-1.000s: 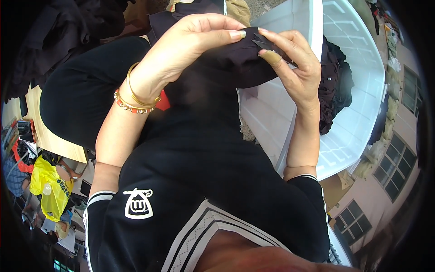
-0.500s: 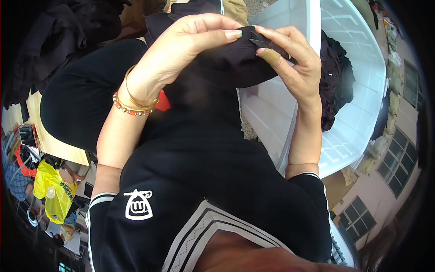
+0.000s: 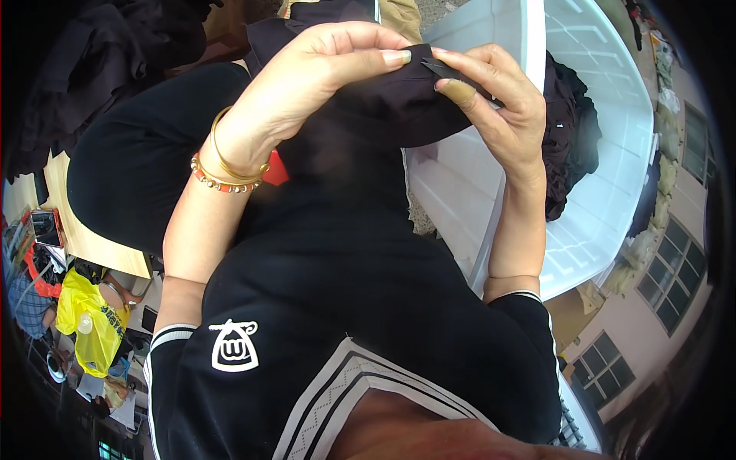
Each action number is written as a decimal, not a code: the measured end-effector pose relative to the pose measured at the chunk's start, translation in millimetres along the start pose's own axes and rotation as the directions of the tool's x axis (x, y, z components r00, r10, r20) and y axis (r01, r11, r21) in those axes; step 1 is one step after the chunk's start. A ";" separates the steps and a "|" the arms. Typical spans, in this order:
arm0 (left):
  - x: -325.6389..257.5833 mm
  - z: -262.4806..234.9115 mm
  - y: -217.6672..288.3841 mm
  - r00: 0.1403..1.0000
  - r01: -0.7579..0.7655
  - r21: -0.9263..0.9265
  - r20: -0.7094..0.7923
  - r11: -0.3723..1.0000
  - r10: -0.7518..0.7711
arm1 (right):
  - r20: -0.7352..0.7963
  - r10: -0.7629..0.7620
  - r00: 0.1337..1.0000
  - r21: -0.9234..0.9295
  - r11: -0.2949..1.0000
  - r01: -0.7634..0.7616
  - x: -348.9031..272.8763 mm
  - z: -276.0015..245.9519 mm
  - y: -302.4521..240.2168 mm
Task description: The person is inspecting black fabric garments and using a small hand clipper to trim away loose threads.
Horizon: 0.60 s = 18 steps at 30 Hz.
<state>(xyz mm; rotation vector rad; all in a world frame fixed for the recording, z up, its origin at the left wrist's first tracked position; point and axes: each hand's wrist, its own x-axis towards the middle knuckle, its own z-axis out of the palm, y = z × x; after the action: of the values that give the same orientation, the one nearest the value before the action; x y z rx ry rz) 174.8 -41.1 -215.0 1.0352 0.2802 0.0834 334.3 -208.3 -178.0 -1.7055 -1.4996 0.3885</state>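
A dark garment [image 3: 383,107] hangs across my lap, its edge drawn up between my hands. My left hand [image 3: 326,65] is closed, thumb and fingers pinching that edge. Thread snips [image 3: 440,70] with dark pointed blades sit in my right hand [image 3: 510,103], their tips against the cloth just right of my left thumb. A tan covering wraps the right thumb's tip. Most of the snips' body is hidden inside the right hand.
To the right stands a large white plastic tub [image 3: 613,176] with dark garments [image 3: 567,138] in it. More dark cloth [image 3: 100,77] is heaped at the far left, near a wooden board [image 3: 100,230]. A yellow bag [image 3: 92,322] lies at the lower left.
The snips have turned slightly in my right hand, and their tips have moved a little over the cloth edge. My left hand keeps its pinch in nearly the same place.
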 end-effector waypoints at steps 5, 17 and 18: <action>-0.2 0.3 0.1 1.000 0.000 0.004 0.000 1.000 0.000 | -0.007 0.001 1.000 -0.003 1.000 -0.001 0.2 0.1 -1.4; 1.0 9.0 2.9 0.999 -0.037 0.037 0.006 0.999 0.037 | 0.089 0.404 0.910 0.304 0.859 -0.411 1.1 11.6 -9.7; 0.8 9.5 2.7 0.998 -0.066 0.064 0.020 0.996 0.065 | 0.091 0.404 0.910 0.302 0.860 -0.412 -1.6 9.3 -5.9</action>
<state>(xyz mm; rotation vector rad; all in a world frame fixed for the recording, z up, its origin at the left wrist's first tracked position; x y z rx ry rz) 178.3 -47.6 -208.3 1.1090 0.2341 0.1248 323.4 -206.5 -179.9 -1.7509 -1.0109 0.8313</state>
